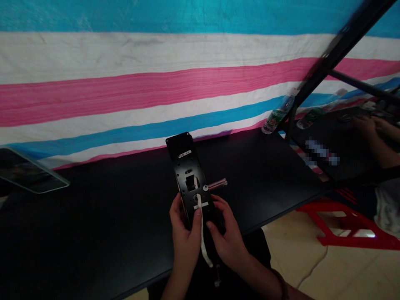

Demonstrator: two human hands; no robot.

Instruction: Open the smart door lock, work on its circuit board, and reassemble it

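Note:
A long black door-lock panel (189, 171) is held upright over the front edge of a black table (93, 216), its back side with cut-outs facing me. A metal lever handle (218, 184) sticks out to its right. A white ribbon cable (203, 237) hangs from the panel's middle down between my hands. My left hand (185, 237) grips the panel's lower left edge, thumb pressed on the cable. My right hand (227, 235) is wrapped round the lower right edge, just below the lever.
A striped blue, white and pink cloth (156, 83) hangs behind the table. A phone (29, 171) lies at the far left. Plastic bottles (277, 116) stand at the right by a black frame (331, 54). Another person's hands (373, 125) work at a neighbouring table; a red stool (340, 225) is below.

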